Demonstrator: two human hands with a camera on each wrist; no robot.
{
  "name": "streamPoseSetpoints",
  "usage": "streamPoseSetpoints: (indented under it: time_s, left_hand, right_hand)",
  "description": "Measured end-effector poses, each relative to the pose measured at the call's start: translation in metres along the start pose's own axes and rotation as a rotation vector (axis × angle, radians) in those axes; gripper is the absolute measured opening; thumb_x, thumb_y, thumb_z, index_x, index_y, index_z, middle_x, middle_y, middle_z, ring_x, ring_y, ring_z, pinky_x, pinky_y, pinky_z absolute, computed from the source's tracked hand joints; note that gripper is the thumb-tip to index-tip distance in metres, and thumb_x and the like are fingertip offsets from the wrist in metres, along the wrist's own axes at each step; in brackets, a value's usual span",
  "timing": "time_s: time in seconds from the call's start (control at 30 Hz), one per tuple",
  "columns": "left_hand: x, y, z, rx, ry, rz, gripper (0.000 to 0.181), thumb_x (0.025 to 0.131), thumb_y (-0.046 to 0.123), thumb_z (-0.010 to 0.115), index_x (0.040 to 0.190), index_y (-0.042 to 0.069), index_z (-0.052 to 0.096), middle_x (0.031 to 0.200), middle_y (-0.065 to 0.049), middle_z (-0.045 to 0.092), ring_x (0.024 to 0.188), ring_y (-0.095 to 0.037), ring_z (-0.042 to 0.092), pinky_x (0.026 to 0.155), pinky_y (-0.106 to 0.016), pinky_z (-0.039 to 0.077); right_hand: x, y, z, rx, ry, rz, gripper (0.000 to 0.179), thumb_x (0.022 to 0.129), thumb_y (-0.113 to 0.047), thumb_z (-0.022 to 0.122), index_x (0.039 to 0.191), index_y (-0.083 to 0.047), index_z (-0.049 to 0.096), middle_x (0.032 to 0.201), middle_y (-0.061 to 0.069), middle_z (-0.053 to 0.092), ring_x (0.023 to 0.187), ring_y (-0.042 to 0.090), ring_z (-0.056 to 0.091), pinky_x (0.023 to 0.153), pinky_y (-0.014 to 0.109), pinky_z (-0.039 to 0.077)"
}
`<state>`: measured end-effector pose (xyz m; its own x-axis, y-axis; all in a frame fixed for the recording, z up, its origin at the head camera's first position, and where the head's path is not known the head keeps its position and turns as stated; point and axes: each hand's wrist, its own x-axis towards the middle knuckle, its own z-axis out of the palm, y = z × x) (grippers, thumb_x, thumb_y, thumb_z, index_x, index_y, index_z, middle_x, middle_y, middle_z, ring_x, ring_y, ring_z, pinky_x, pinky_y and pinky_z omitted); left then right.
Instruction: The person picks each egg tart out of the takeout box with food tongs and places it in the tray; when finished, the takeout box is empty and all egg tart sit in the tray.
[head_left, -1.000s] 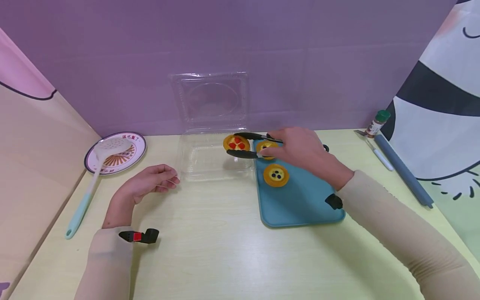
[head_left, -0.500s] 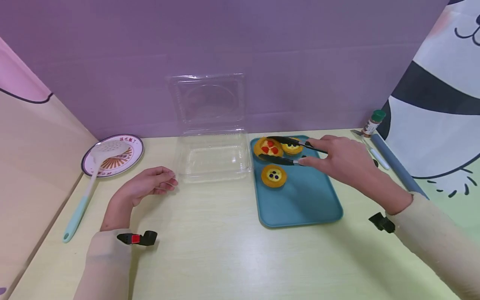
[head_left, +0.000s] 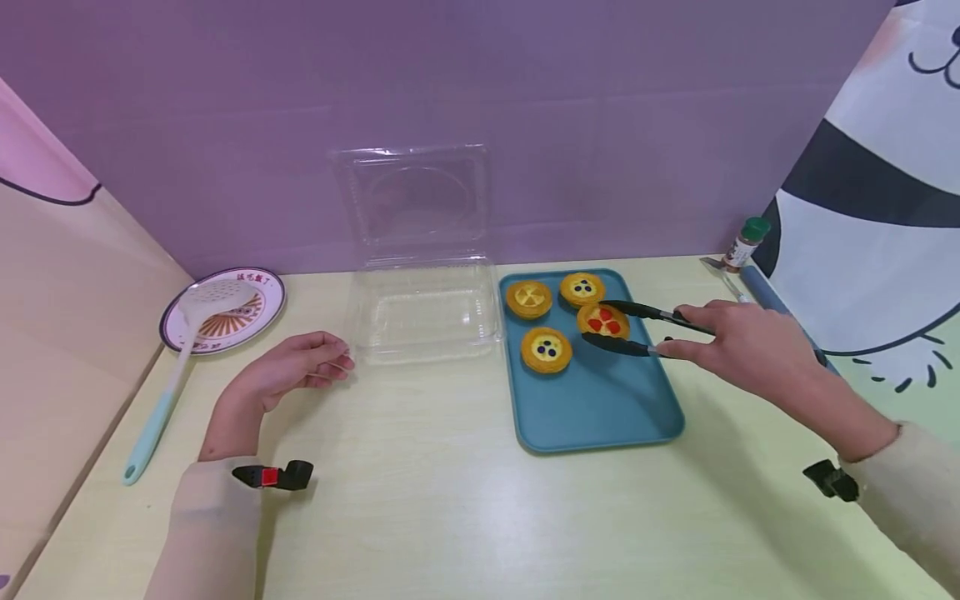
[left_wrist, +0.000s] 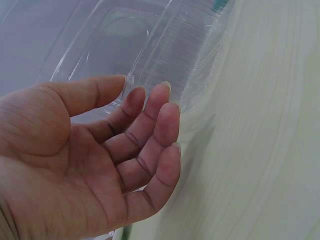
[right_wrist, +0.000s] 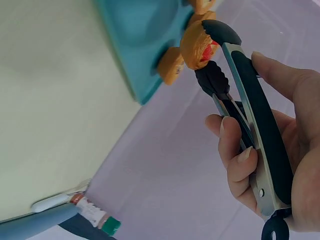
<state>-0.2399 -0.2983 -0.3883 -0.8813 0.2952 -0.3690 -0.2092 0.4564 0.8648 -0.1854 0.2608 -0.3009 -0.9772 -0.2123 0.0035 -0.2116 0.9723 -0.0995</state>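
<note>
My right hand (head_left: 757, 346) grips black-and-silver tongs (right_wrist: 250, 110). Their black tips hold a tart with red fruit pieces (head_left: 603, 321) over the blue tray (head_left: 600, 421). Two tarts with dark berries lie on that tray, a rear tart (head_left: 582, 287) and a front tart (head_left: 546, 350). At its back left corner is a tart with a yellow wedge pattern (head_left: 529, 299). My left hand (head_left: 296, 371) is at the left front corner of a clear hinged plastic container (head_left: 427, 312), its lid raised. In the left wrist view, thumb and forefinger pinch the container's edge.
A patterned plate (head_left: 266, 312) stands at the far left, with a slotted skimmer (head_left: 161, 417) leaning across it. At the back right are a green-capped jar (head_left: 746, 242), a small knife (right_wrist: 52, 201) and a grey-blue bar (right_wrist: 37, 225). A purple backdrop (head_left: 600, 133) rises behind the table.
My right hand has carried the red-fruit tart in the tongs rightward, from over the clear container to over the tray, uncovering the wedge-patterned tart. My left hand stays at the container.
</note>
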Motion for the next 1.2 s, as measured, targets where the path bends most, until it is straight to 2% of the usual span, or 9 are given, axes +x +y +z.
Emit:
streamPoseSetpoints:
  time_s: [0.23, 0.47, 0.73, 0.9, 1.2]
  left_hand:
    - [0.001, -0.001, 0.001, -0.007, -0.006, 0.004, 0.042, 0.104, 0.035, 0.054, 0.125, 0.0, 0.05, 0.104, 0.005, 0.068, 0.096, -0.013, 0.066, 0.087, -0.03, 0.052]
    - [0.0, 0.0, 0.001, -0.002, -0.002, 0.004, 0.043, 0.104, 0.036, 0.054, 0.126, -0.001, 0.05, 0.105, 0.003, 0.068, 0.096, -0.013, 0.066, 0.087, -0.03, 0.053]
    - [-0.001, 0.002, 0.001, 0.001, 0.004, -0.002, 0.044, 0.104, 0.035, 0.054, 0.127, -0.002, 0.049, 0.106, 0.001, 0.068, 0.096, -0.013, 0.066, 0.086, -0.029, 0.052]
    - [-0.002, 0.002, 0.002, 0.008, 0.005, -0.002, 0.046, 0.104, 0.036, 0.054, 0.128, -0.002, 0.049, 0.107, 0.0, 0.068, 0.098, -0.014, 0.065, 0.087, -0.03, 0.052]
    - [-0.001, 0.001, 0.001, -0.005, 0.006, 0.001, 0.043, 0.104, 0.034, 0.053, 0.126, -0.002, 0.049, 0.105, 0.003, 0.068, 0.095, -0.013, 0.066, 0.085, -0.029, 0.052]
  right_hand:
    - [0.009, 0.006, 0.011, 0.025, -0.07, 0.037, 0.077, 0.086, -0.065, 0.066, 0.139, -0.01, 0.059, 0.12, 0.02, 0.071, 0.079, 0.022, 0.066, 0.048, 0.03, 0.04]
    - [0.011, 0.001, 0.016, 0.031, -0.081, 0.025, 0.073, 0.086, -0.06, 0.069, 0.137, -0.009, 0.06, 0.116, 0.02, 0.072, 0.088, 0.027, 0.067, 0.047, 0.029, 0.04]
    - [0.014, -0.003, 0.016, 0.03, -0.105, 0.033, 0.077, 0.085, -0.061, 0.07, 0.138, -0.007, 0.059, 0.115, 0.021, 0.072, 0.076, 0.021, 0.061, 0.046, 0.03, 0.04]
    - [0.013, -0.001, 0.015, 0.044, -0.122, 0.043, 0.08, 0.085, -0.064, 0.068, 0.14, -0.006, 0.057, 0.112, 0.02, 0.072, 0.08, 0.023, 0.062, 0.048, 0.03, 0.041]
    - [0.009, 0.002, 0.015, 0.045, -0.113, 0.062, 0.089, 0.081, -0.07, 0.068, 0.141, -0.005, 0.056, 0.12, 0.023, 0.069, 0.088, 0.027, 0.066, 0.049, 0.03, 0.041]
